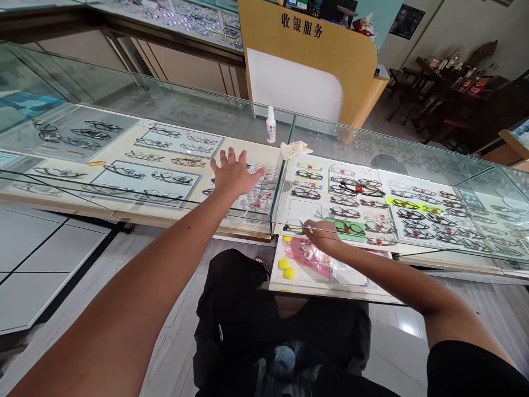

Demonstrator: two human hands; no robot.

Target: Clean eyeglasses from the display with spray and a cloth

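Observation:
My left hand (235,175) lies spread on the glass top of the display case, above rows of eyeglasses, with nothing in it. My right hand (324,236) is low at the near side of the case, its fingers pressed together on a pair of thin-framed glasses (295,226) beside a white tray area. Just right of that hand, dark glasses (348,227) lie on a green card. A white spray bottle (270,125) stands upright on the glass, and a crumpled pale cloth (295,149) lies near the glass divider.
An open drawer (306,285) below my right hand holds yellow round pieces (289,273) and a pink plastic packet (308,256). More glasses fill the case on both sides. A wooden counter (306,49) stands beyond, with dark furniture at the back right.

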